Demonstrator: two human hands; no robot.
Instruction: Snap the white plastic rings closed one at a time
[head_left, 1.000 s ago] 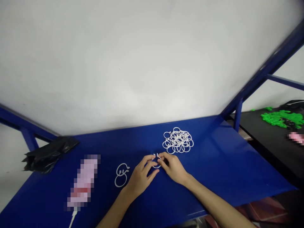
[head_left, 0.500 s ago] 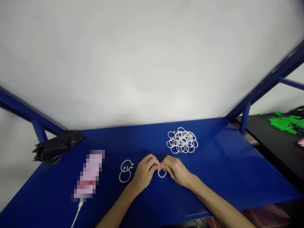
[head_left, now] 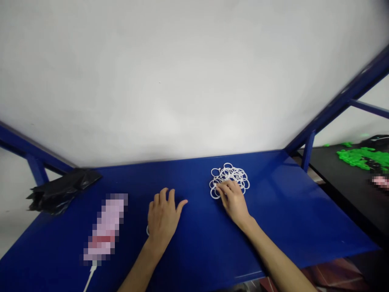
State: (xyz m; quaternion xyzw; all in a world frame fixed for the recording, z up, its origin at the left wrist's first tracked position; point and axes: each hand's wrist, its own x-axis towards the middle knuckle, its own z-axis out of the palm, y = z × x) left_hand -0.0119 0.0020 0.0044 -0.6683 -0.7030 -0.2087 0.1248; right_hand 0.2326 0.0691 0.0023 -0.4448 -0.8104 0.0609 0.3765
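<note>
Your right hand (head_left: 234, 200) lies on the near edge of the pile of white rings (head_left: 230, 179), fingers bent down into the loops. Whether a ring is pinched between them you cannot tell from here, since the fingertips are buried among the white. Your left hand (head_left: 163, 218) rests flat and spread on the blue table (head_left: 291, 219), palm down, gripping nothing. A sliver of white ring (head_left: 147, 230) peeks out at its left edge, so the hand lies on top of at least one ring.

The pile sits toward the back of the table, near the white wall, and the rings overlap closely. That is the likely trouble: lift one and a neighbour may hook on and come with it, or the heap may be dragged and scattered across the smooth surface. A light pinch on such a thin loop could also slip.

Under your left palm, a shift of weight could push the hidden ring sideways. To your left lie a blurred pink object (head_left: 105, 229) with a white cable (head_left: 90, 279) — a stray ring could slide under there — and a black bag (head_left: 60, 194) at the far corner.
</note>
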